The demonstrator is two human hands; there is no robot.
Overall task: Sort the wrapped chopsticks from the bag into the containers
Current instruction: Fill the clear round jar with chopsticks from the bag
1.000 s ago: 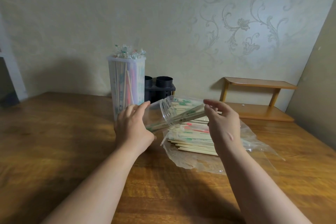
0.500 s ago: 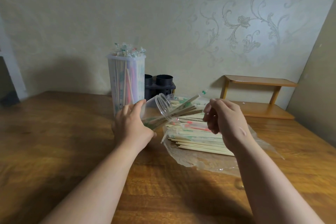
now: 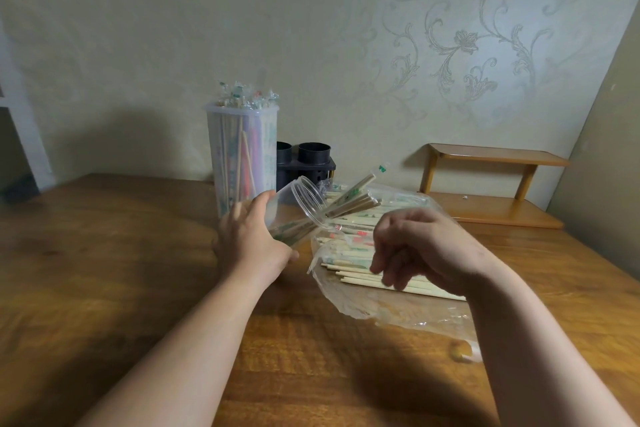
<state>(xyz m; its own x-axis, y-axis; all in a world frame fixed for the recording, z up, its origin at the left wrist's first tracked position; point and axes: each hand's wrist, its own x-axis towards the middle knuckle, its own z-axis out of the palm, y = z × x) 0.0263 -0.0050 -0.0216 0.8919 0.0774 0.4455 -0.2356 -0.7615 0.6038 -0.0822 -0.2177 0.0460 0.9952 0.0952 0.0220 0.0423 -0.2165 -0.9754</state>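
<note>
Where left hand (image 3: pixel 251 241) grips tilted jar (image 3: pixel 306 199), base hidden

One wide-angle camera sat on the person's head, facing forward and down across the wooden table (image 3: pixel 104 253) toward the papered wall (image 3: pixel 311 28). It was close: both forearms entered at the lower edge, with the left hand (image 3: pixel 249 243) and right hand (image 3: pixel 422 250) at mid-frame.

My left hand (image 3: pixel 249 239) grips a clear jar (image 3: pixel 304 204) tipped on its side, a few wrapped chopsticks (image 3: pixel 349 201) sticking out of its mouth. My right hand (image 3: pixel 415 246) hangs over the plastic bag (image 3: pixel 363 302), fingers loosely curled, holding nothing. A tall container (image 3: pixel 242 152), packed full, stands behind on the wooden table (image 3: pixel 104 270).
</note>
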